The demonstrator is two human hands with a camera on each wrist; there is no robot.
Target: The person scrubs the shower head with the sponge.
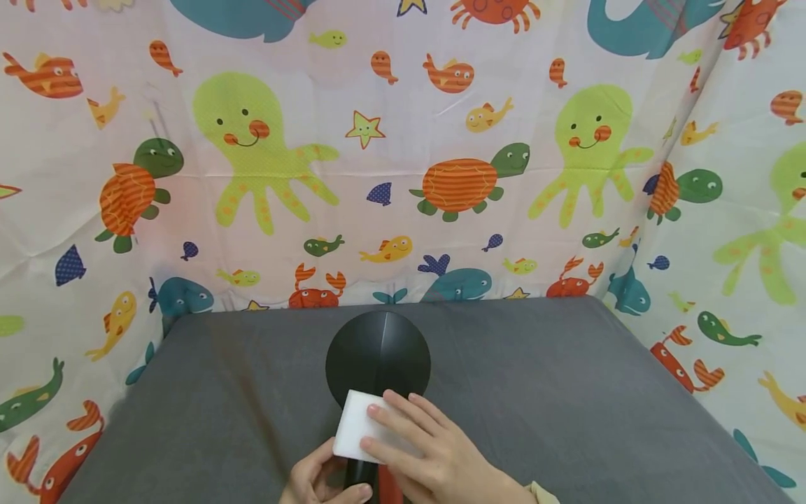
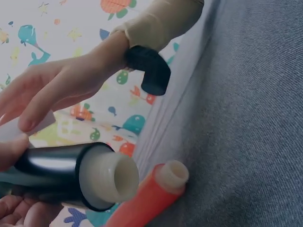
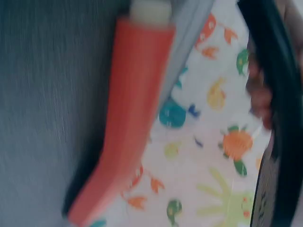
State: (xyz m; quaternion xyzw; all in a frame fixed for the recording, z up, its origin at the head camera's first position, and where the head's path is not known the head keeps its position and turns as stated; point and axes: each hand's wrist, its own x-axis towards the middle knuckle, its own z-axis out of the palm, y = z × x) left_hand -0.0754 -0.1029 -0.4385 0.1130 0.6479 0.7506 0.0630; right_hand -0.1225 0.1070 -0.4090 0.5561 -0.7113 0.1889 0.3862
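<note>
White block [image 1: 354, 423], held over the neck of the black round-headed tool [image 1: 378, 353], with the right hand [image 1: 437, 451] laid straight-fingered upon it, seemingly to press; left hand [image 1: 316, 479] clamped round the tool's handle [image 1: 360, 473], apparently to steady it; red bent tube [image 3: 135, 85] beside the tool.

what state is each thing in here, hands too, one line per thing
black tool: held by its handle, round end pointing away, hollow handle end uncovered
white block: tilted, over the black tool's handle
red tool: hollow end uncovered, no hand seen on it
left hand: gripping the black tool's handle
right hand: fingers on the white block
grey cloth: spread out
patterned curtain: hanging, creased
</note>
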